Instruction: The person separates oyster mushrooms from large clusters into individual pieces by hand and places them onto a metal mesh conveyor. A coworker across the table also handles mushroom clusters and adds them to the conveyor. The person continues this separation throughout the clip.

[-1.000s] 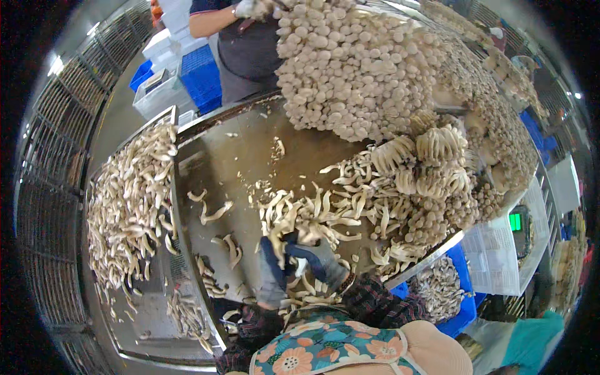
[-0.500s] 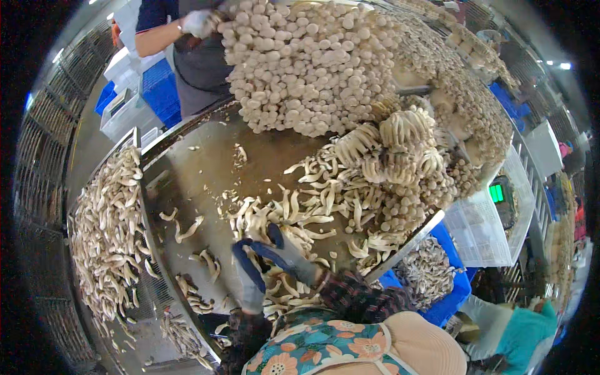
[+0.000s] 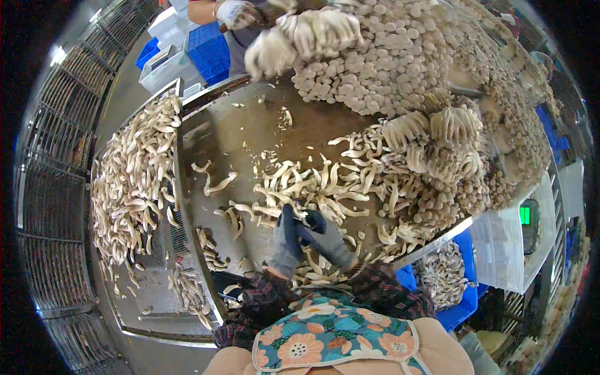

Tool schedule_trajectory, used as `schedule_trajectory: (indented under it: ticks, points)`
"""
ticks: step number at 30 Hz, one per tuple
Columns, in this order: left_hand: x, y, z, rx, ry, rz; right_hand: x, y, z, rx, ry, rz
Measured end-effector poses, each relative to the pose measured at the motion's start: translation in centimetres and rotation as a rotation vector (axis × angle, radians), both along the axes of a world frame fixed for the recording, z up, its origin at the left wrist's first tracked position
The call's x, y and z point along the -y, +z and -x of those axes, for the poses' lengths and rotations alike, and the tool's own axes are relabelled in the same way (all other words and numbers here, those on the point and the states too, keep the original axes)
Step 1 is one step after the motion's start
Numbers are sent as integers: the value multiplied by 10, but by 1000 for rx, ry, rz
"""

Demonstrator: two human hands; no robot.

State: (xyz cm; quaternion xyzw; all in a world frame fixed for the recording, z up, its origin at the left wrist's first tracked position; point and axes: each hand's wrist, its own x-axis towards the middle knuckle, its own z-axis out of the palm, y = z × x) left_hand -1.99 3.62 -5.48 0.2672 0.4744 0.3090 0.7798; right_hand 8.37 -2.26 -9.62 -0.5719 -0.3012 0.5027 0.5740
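Observation:
Both of my hands wear grey gloves with dark blue palms and fingers. They are close together over the near edge of a heap of loose pale mushrooms (image 3: 325, 187) on the metal table (image 3: 219, 140). My left hand (image 3: 285, 242) has its fingers pressed together, pointing away from me. Beside it, my right hand (image 3: 326, 239) has curled fingers turned toward the left. A pale mushroom piece shows between the fingertips, but what each hand grips is mostly hidden. More loose mushrooms (image 3: 315, 272) lie between my wrists.
On the left, mushrooms (image 3: 134, 187) cover a mesh-bottomed tray (image 3: 165, 250). Large mushroom clusters (image 3: 375, 62) pile up at the far right. A co-worker's gloved hand (image 3: 237, 14) is beside a blurred clump (image 3: 303, 39). At right are a blue crate (image 3: 465, 300) and white bin (image 3: 500, 250).
My view has shifted, so the table sits further right and lower. My hands have drawn closer together, fingers more curled. At the far side, a mushroom clump now hangs near the co-worker's hand.

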Motion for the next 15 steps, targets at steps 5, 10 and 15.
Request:
schedule_trajectory:
  ticks: [5, 10, 15]
  points:
    - [-4, -10, 10, 282, 46, -29, 7, 27, -31, -306, -247, 105]
    - [17, -16, -9, 143, -49, -573, 61, 31, -30, -248, -67, 72]
    - [-15, -17, 61, 59, 134, 48, 212, 47, -129, -2, -663, 74]
